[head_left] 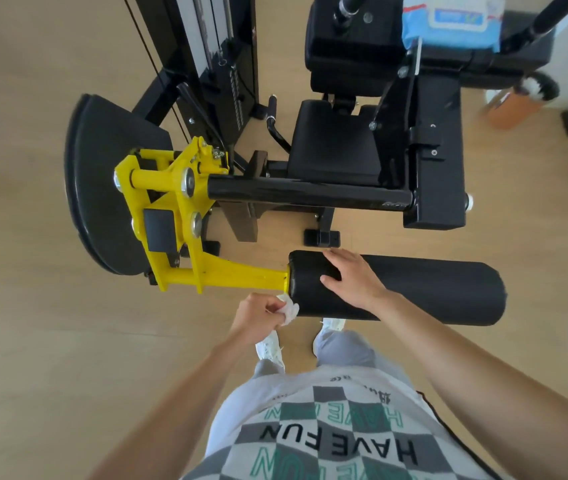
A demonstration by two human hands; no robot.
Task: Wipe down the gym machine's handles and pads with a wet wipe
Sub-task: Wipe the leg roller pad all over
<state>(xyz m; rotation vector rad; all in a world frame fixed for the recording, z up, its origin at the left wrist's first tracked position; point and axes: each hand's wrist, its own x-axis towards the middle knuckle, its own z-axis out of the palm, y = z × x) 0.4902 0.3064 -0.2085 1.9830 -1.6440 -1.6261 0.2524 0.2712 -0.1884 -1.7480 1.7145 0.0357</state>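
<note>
Fingers (277,308) pinch wet wipe (289,308) beside roller pad (414,289), yellow arm (234,275) adjoining.

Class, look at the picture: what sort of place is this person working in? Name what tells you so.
Probably a small gym or home workout room: a weight machine with a black roller pad, a padded seat and a yellow lever arm, standing on a wood-look floor.

Bright, even daylight with soft shadows; edges bow and blur (wide-angle lens), centre stays sharp.
</note>
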